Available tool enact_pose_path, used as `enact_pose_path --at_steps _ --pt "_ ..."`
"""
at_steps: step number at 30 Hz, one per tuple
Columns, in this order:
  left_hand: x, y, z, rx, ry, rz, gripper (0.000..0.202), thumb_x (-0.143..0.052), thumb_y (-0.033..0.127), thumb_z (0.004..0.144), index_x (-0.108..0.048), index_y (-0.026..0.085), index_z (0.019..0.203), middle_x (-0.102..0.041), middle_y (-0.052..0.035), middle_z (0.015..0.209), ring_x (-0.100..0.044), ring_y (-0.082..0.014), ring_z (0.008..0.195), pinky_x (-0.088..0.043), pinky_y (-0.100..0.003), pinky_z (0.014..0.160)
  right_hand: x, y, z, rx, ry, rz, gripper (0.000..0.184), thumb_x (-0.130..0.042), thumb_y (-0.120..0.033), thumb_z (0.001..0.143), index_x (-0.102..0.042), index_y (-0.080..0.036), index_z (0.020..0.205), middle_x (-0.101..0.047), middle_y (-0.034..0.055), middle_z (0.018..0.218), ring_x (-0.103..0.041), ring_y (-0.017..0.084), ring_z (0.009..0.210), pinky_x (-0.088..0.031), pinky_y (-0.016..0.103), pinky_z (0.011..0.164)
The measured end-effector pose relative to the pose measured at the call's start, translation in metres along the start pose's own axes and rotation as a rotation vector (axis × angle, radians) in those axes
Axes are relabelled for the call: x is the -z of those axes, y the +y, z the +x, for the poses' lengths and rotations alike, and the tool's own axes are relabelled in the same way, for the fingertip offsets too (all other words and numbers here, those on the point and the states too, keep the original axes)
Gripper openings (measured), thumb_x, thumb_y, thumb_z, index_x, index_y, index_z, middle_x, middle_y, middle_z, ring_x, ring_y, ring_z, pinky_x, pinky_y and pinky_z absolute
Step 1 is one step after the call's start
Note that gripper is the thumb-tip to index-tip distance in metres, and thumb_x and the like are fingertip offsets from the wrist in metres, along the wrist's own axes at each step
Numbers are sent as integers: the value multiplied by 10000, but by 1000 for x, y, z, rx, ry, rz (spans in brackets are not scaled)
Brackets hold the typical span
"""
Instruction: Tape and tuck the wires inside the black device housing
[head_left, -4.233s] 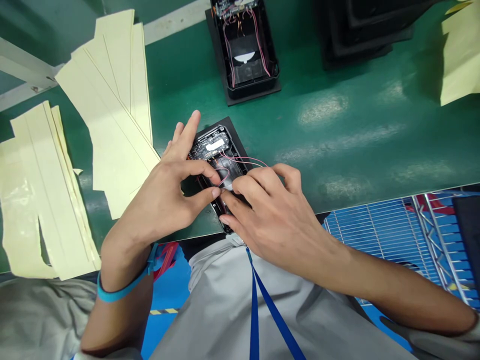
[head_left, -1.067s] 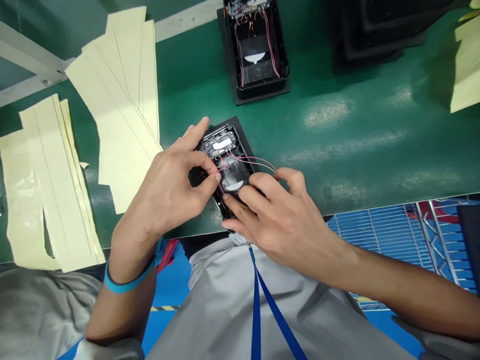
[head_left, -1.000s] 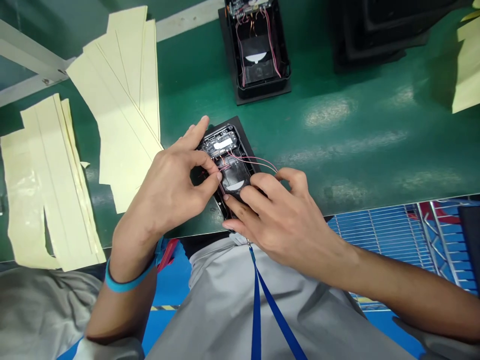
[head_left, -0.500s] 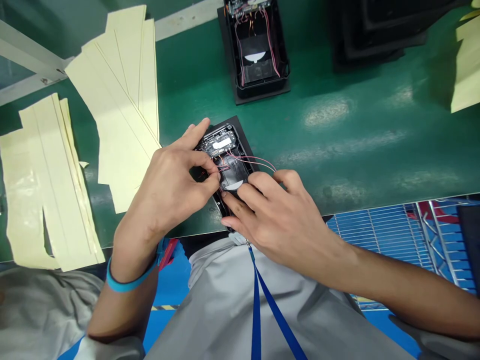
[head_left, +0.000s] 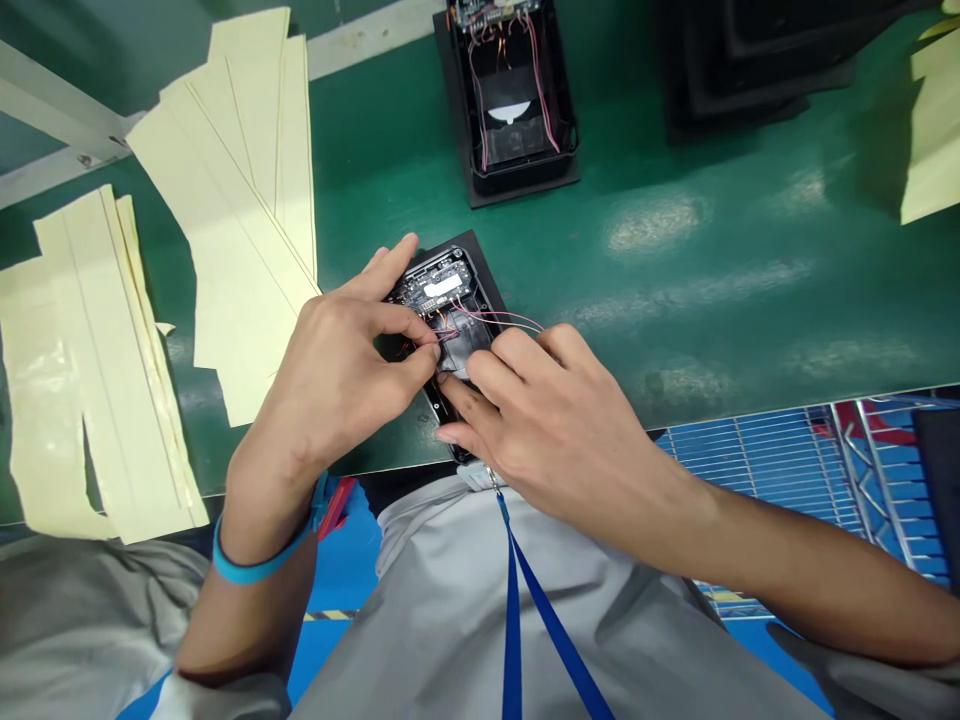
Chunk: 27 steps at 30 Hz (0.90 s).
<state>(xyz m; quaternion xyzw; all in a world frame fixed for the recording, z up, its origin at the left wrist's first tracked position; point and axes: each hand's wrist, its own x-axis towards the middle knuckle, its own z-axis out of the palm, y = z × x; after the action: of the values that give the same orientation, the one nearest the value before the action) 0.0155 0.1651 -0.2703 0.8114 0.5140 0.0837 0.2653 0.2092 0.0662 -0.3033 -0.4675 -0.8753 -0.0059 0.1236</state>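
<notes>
A small black plastic housing (head_left: pixel 459 345) lies at an angle on a black pad (head_left: pixel 487 270) near the bench's front edge. Its upper end carries a circuit board (head_left: pixel 442 285) with a white patch. Thin wires run from the board. Over the housing's left edge, my left hand (head_left: pixel 341 350) pinches thin purplish wires between thumb and forefinger. My right hand (head_left: pixel 536 410) covers the lower right part, fingers bent, with its forefinger tip inside beside the left thumb and its thumb at the lower edge. Pink wires (head_left: pixel 510 318) loop toward its knuckles. What its fingers hold is hidden.
Another open black housing (head_left: pixel 517 140) with wires stands on a pad farther back. Dark flat pieces (head_left: pixel 750 70) are stacked at the back right. Cream paper-like sheets (head_left: pixel 240 200) lie to the left, more (head_left: pixel 934 140) far right. A wire rack (head_left: pixel 757 470) is below the bench edge.
My right hand has shifted slightly left and up over the housing, covering the white disc inside it. The left hand keeps its pinch almost in place.
</notes>
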Motion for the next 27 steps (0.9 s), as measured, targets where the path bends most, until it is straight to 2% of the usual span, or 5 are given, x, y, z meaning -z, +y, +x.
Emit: enact_pose_path --at_steps 6,13,20,27 --pt "-1 -2 -1 -10 8 6 172 -704 200 844 -849 291 861 -460 127 1681 -537 -263 1582 -472 -414 1385 2 2 2 40 -22 -21 487 -485 -512 1170 -739 -100 1224 -634 109 1044 -470 261 1034 -294 424 808" --pt "-1 -4 -2 -47 23 -20 145 -714 224 875 -849 267 906 -496 61 1673 -528 -290 1584 -482 -458 1371 5 2 5 81 -38 -58 538 -496 -549 1157 -756 -81 1210 -621 109 1005 -474 262 995 -304 416 800" --pt "2 -4 -2 -30 -4 20 151 -706 187 880 -837 255 914 -492 68 1676 -499 -298 1603 -455 -464 1391 4 4 7 112 -41 -66 681 -512 -652 1112 -747 -36 1286 -592 104 970 -454 258 965 -334 410 799" --pt "0 -6 -3 -50 17 -23 156 -696 202 890 -843 254 902 -513 69 1663 -512 -296 1593 -463 -463 1382 1 4 10 102 -38 -57 716 -503 -663 1107 -740 -13 1292 -621 130 1022 -469 266 985 -385 417 818"
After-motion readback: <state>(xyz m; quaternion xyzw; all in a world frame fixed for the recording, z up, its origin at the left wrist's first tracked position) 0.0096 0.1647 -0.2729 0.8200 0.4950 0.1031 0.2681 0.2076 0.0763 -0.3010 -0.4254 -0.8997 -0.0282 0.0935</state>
